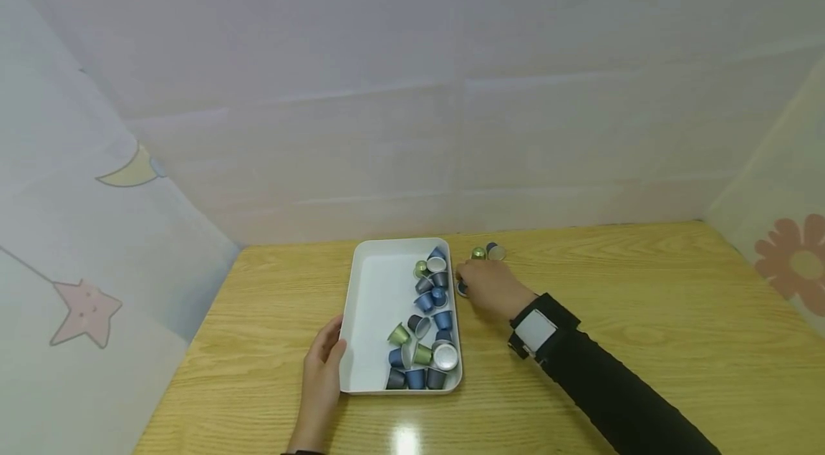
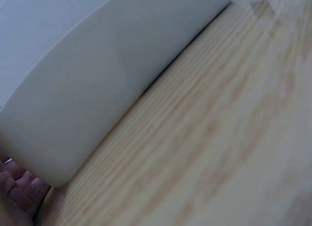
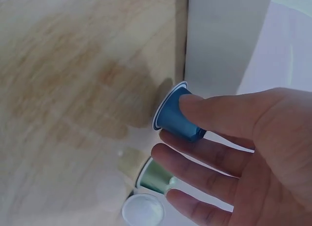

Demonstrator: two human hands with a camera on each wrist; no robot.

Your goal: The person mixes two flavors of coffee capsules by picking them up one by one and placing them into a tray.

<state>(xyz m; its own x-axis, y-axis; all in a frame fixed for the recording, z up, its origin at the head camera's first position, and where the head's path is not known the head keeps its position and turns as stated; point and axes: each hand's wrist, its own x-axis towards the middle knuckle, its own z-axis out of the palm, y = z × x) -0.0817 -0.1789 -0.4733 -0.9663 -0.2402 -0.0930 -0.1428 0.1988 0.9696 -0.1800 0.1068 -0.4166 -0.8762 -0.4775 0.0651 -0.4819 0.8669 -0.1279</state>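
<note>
Blue coffee capsule (image 3: pixel 176 116) sits between the thumb and index finger of my right hand (image 1: pixel 491 286), which pinches it just outside the tray's right wall. Its foil rim faces away from the palm in the right wrist view. A green capsule (image 3: pixel 157 176) and a silver-lidded capsule (image 3: pixel 143 211) lie near the lower fingers. My left hand (image 1: pixel 324 360) grips the white tray (image 1: pixel 370 312) at its near left side, thumb by the rim. In the left wrist view, its curled fingers (image 2: pixel 22 189) show at the tray's end. Blue, green and dark capsules (image 1: pixel 415 378) lie along the tray's right side and near end.
Beyond the right hand, a green capsule (image 1: pixel 478 253) and a capsule with a pale lid (image 1: pixel 495 251) lie on the wooden table (image 1: pixel 644 297). A pale cloth wall (image 1: pixel 387 154) rises behind the table, with more cloth at both sides.
</note>
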